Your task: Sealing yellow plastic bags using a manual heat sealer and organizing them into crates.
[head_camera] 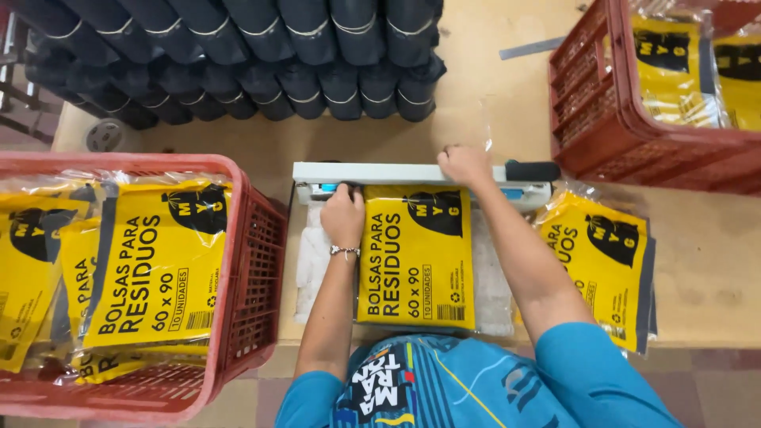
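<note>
A flat yellow-and-black package (416,257) lies under the sealer; another (604,265) lies to its right. More fill the left crate (143,265) and the right crate (697,67).

The light wooden table (713,261) carries a heat sealer (420,176) under the right grip (464,164), with a white cloth (313,261) below it, beside the left grip (343,215). Left of that grip stands a red crate (254,269). Right of the right grip lie a yellow packet (606,257) and another red crate (602,119). Beyond both grips lie stacked black rolls (261,55).
</note>
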